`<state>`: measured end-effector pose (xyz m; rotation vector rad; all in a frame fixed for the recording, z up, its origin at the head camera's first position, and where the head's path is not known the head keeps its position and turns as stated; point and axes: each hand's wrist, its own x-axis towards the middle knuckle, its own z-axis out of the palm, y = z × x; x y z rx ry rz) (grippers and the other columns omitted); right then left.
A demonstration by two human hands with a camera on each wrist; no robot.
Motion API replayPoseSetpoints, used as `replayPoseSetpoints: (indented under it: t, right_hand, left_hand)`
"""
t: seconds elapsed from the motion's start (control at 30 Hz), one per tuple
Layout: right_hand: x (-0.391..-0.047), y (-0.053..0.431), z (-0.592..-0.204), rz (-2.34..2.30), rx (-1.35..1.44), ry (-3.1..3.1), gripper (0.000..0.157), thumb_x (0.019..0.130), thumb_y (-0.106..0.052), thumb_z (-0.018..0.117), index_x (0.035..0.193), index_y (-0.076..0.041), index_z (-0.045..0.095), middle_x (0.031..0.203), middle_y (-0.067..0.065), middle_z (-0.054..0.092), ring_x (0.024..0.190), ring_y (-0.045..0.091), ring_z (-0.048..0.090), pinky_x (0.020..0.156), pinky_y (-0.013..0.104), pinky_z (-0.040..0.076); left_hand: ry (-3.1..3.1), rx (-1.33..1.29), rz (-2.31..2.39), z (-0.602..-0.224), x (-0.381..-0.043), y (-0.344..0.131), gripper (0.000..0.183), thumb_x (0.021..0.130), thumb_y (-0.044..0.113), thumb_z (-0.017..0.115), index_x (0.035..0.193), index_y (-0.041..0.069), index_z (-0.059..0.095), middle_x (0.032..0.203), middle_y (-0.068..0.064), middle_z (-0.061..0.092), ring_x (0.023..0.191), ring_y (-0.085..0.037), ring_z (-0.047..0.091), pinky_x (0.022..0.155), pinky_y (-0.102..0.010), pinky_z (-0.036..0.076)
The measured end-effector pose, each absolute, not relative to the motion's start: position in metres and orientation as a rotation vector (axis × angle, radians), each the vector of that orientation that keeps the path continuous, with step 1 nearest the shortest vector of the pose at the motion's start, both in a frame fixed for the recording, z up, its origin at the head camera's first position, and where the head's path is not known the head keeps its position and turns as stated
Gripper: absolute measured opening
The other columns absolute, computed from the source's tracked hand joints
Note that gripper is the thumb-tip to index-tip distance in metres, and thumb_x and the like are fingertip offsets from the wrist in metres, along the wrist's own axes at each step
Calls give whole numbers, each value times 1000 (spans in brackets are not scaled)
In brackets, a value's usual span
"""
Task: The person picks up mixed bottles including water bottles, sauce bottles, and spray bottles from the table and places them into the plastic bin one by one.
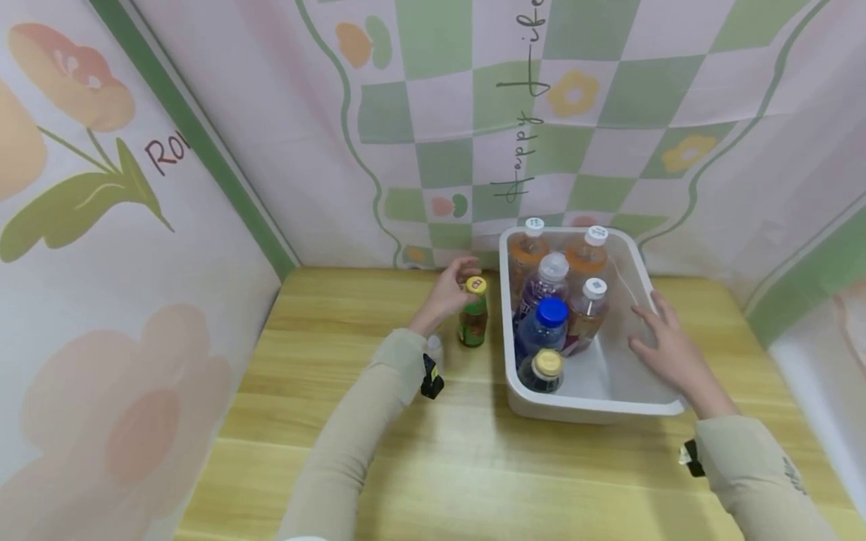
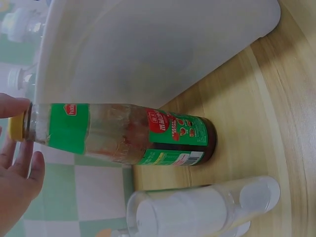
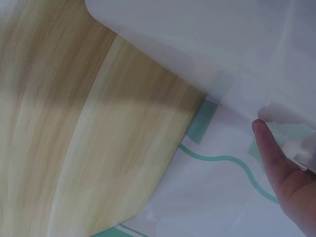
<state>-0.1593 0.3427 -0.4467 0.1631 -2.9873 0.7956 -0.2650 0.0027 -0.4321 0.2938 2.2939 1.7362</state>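
Fingers of the right hand (image 1: 676, 361) are spread apart at the right rim of the smooth white plastic tub (image 1: 595, 406), apparently so that it is steadied; whether any pressure is applied cannot be told. Into the tub's near left corner a yellow-capped dark bottle (image 1: 546, 366) is tucked, with a blue-capped bottle (image 1: 552, 312) set just behind. Outside, to the left, a clear cylindrical container (image 2: 185, 212) is seen on the wood-grained worktop (image 1: 487, 466). Toward the worktop's back edge, just beside the tub's left wall, a slim glass sauce bottle (image 1: 473, 330) with glossy green-and-red labels is held upright, its narrow cap pinched between thumb and fingers of the left hand (image 1: 446, 293), probably because it is easily reached from above. Whether its base is lifted cannot be told. Along the tub's far edge, two translucent orange-drink bottles (image 1: 587, 259) are stood.
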Motion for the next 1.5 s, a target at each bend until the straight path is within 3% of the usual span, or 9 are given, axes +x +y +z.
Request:
replayPoseSetpoints:
  t: [0.43,0.97,1.5]
  right_hand:
    - [-159,342,-443,812,169,-2979,56,89,-13,54,136,12,36,156,28,0,117,67,31,86,78,30]
    - [-158,341,-443,799,163,-2993,56,89,-13,55,136,12,36,156,29,1,116,67,32,86,77,31]
    - [-159,341,-444,810,173,-2975,55,88,-11,56,134,13,37,155,31,2,118,67,30,88,78,30]
  left_hand:
    - [2297,285,1716,-434,-264,5,73,77,-14,63,142,8,36,136,-13,53,126,-28,51,103,-33,47]
    - [2432,276,1728,-437,-257,5,66,77,-7,69,136,11,46,132,-11,56,123,-26,52,102,-35,47]
    - [2437,266,1919,-432,-257,-3,62,75,-11,64,132,7,49,132,-14,55,120,-28,55,99,-32,50]
